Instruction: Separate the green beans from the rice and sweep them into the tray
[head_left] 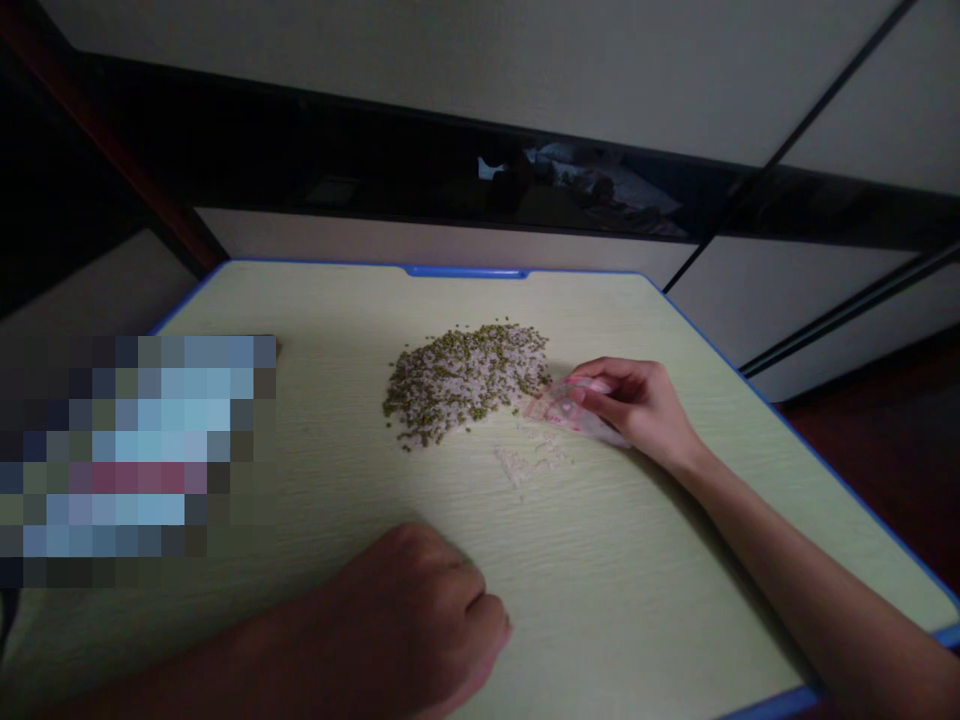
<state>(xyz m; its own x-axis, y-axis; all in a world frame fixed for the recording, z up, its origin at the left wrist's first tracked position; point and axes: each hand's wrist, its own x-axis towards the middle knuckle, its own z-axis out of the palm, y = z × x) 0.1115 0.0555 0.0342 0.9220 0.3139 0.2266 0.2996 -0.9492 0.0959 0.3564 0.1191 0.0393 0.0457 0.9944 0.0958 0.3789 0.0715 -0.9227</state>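
A heap of small green beans mixed with pale rice grains (465, 378) lies in the middle of a light wood-grain table (615, 580). My right hand (637, 405) rests just right of the heap, fingers pinched on a small clear plastic piece (559, 408) whose edge touches the heap. A thin scatter of white rice grains (529, 462) lies in front of that piece. My left hand (427, 625) is curled into a loose fist at the near edge of the table, its fingers tucked under, apart from the heap.
The table has a blue rim (465, 271) and stands close to a dark-trimmed pale wall (525, 100). A blurred-out patch (139, 460) covers the table's left side. Dark floor (885, 450) shows to the right.
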